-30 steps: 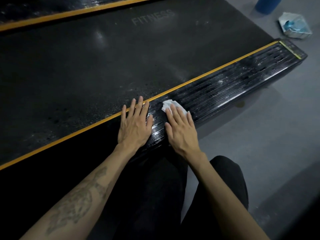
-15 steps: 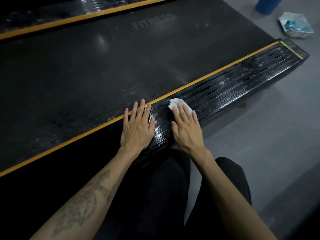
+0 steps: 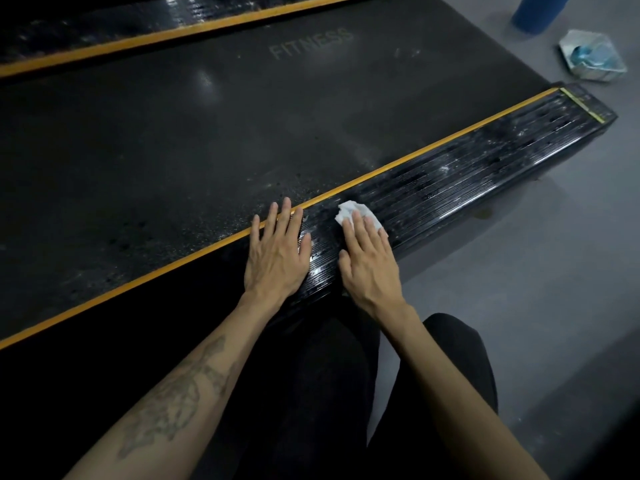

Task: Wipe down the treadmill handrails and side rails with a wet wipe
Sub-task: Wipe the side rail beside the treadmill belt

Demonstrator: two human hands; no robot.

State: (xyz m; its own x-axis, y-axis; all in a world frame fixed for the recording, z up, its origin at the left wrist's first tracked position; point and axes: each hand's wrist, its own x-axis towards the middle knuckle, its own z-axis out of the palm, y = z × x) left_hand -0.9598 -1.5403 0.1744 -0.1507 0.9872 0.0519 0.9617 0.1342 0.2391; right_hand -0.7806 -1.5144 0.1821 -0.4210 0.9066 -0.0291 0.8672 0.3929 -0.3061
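Observation:
The near side rail (image 3: 467,178) of the treadmill is black, ribbed and wet-looking, with a yellow strip along its inner edge. My right hand (image 3: 369,261) lies flat on it with straight fingers pressing a crumpled white wet wipe (image 3: 348,211), which sticks out beyond the fingertips. Just to its left, my left hand (image 3: 277,252) rests flat on the same rail, fingers straight and reaching over the yellow strip. The far side rail (image 3: 138,26) runs along the top of the view. No handrails are in view.
The dark belt (image 3: 207,133) marked FITNESS lies between the rails. On the grey floor at the top right sit an opened wet-wipe packet (image 3: 592,57) and a blue cylinder (image 3: 535,12). My dark-trousered legs (image 3: 346,393) are below the rail.
My right hand has slid the wipe a little to the right along the rail. My left hand stays flat beside it.

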